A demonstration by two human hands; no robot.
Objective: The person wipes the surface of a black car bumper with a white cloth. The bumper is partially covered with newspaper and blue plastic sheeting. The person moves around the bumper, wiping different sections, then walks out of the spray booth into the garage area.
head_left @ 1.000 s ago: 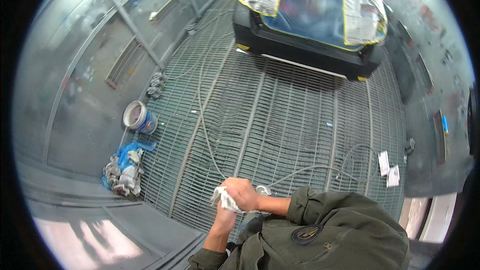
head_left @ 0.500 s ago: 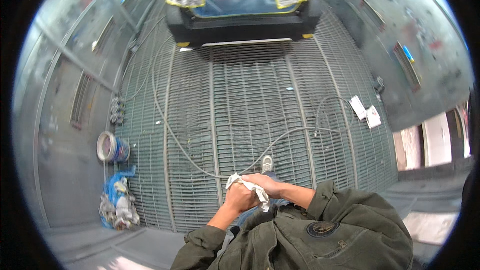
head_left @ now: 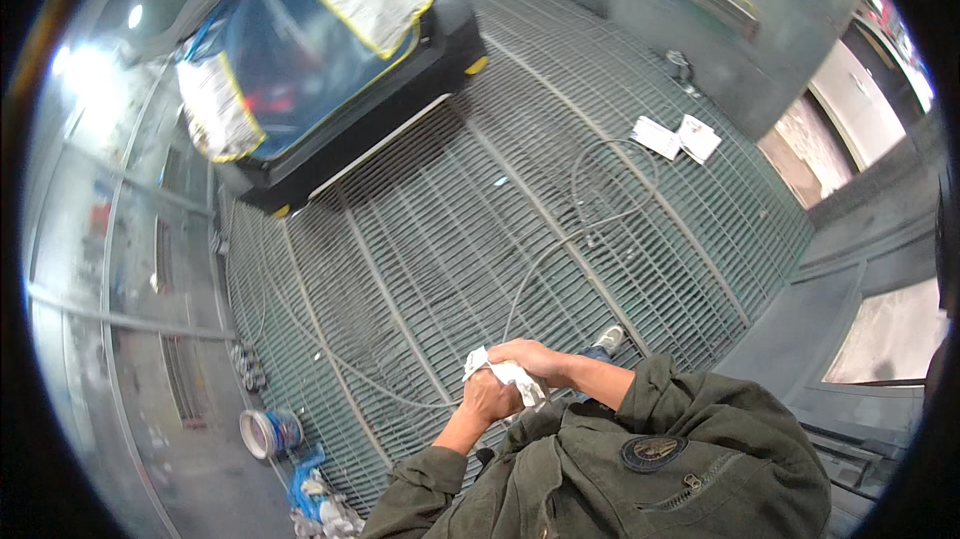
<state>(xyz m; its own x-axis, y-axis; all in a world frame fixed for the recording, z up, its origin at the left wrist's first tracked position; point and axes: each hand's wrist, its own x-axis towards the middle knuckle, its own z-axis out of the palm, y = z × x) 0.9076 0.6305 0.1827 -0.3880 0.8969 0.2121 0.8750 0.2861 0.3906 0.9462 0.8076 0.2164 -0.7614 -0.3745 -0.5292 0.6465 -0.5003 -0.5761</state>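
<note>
Close in front of my body, both hands are brought together around a crumpled white wipe (head_left: 514,376); whether it is paper or cloth I cannot tell. My left hand (head_left: 488,399) is closed on its lower left side. From the right, my right hand (head_left: 532,359) wraps over the top, its fingers against the wipe and close to the left hand. Loose edges of the wipe stick out between and beside the hands. The inner fingers are partly hidden.
A car with a black bumper (head_left: 400,104), masked with paper and film, stands far left. A hose (head_left: 530,274) snakes across the floor grating (head_left: 430,239). White sheets (head_left: 656,137) lie right; a bucket (head_left: 268,433) and a blue-and-white bundle (head_left: 318,501) lie left. A doorway (head_left: 850,99) shows at right.
My view has turned to the right, so the car now sits tilted at the left and the doorway shows larger. Both hands keep their hold on the wipe.
</note>
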